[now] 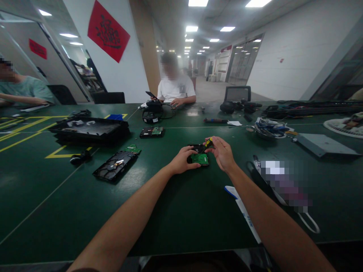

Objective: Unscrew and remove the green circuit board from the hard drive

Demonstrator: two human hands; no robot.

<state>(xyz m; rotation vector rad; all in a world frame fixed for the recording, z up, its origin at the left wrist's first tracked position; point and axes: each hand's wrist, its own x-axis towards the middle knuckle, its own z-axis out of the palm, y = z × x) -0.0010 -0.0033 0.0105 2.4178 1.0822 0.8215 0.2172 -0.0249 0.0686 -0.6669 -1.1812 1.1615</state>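
In the middle of the green table lies a hard drive [200,159], its green circuit board facing up beside a black part. My left hand [183,160] grips it from the left side, thumb along the near edge and fingers over the far edge. A screwdriver with a yellow and black handle [209,142] is pinched in my right hand [222,153], tilted over the drive. Its tip is too small to make out against the black part.
To the left lie a black casing with a small board [115,166], a second drive [152,132] and a large black tray [87,128]. A grey metal box [326,145], a bowl of cables [270,127] and a white-blue strip [245,211] are rightward. A person [176,88] sits opposite.
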